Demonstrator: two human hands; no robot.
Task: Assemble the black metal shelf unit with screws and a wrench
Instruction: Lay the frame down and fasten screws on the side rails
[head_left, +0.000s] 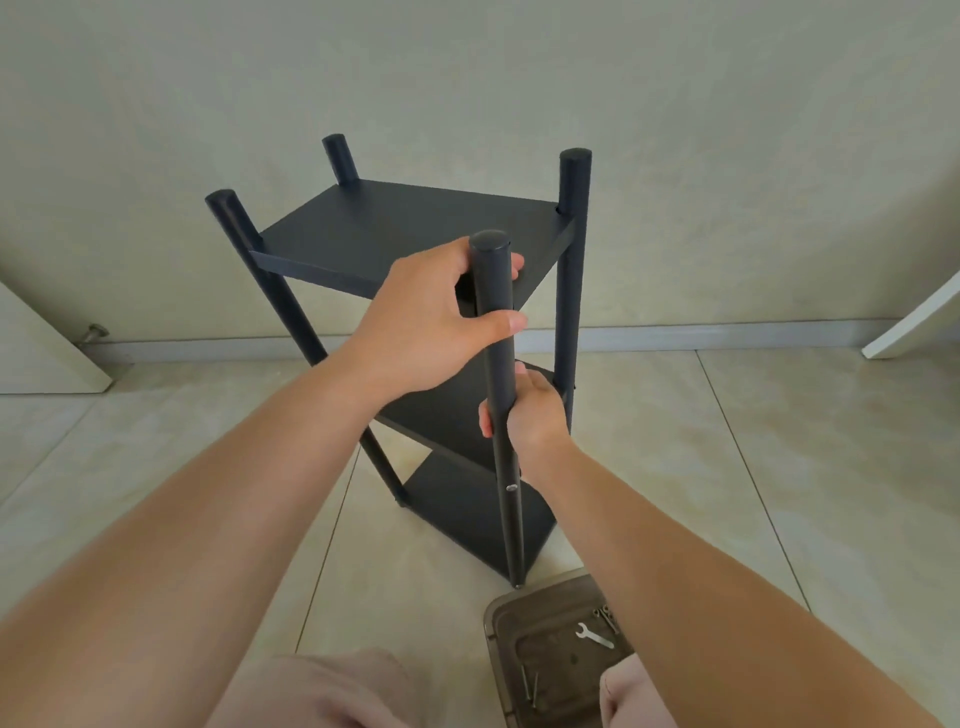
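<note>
A black metal shelf unit (415, 228) stands upright on the tiled floor (779, 441) near a pale wall, its long axis vertical, four round posts rising above the top of three shelves. The left hand (431, 322) curls around the near post (493, 332) close to its capped top, thumb across the front. The right hand (530, 410) grips the same post lower down, beside the middle shelf. A silver screw head (511, 487) shows on the post below. Nearer the viewer, a brown tray (498, 613) on the floor holds a small wrench (595, 635) and loose screws (608, 616) (more long ones lie at its near edge). The post leans slightly; if its joints are loose, pulling could rack the frame or tip it onto the tray.
</note>
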